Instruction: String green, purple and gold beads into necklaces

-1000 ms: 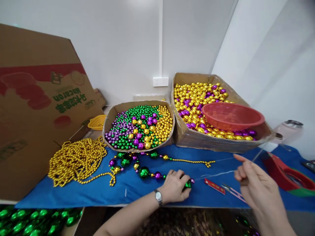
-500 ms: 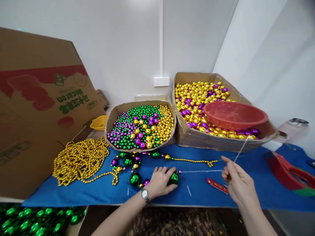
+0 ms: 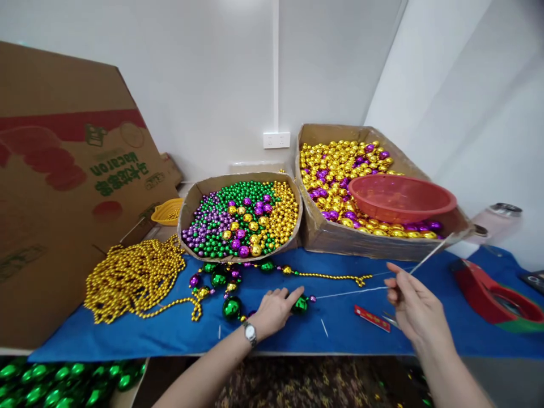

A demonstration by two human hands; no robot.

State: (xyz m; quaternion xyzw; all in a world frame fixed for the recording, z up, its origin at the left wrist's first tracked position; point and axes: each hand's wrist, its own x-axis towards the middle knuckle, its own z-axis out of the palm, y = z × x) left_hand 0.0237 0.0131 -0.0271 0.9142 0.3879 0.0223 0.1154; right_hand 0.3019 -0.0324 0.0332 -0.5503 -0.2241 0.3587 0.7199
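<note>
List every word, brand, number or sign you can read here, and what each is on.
"Macaron", upside down, on the large carton.
Chinese characters beside it: too blurred to quote.
Small outlined marks on the carton: unreadable.
Red strip on the blue cloth: print too small.
Wristwatch: dial too small.

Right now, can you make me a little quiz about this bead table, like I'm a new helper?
1. True or false: the left hand has a watch at its wrist.
2. Which lie around the red bowl: A, green beads only; B, gold and purple beads; C, silver beads only?
3. Fill in: the right hand holds a white ____.

Key: 1. True. 2. B. 3. String.
</note>
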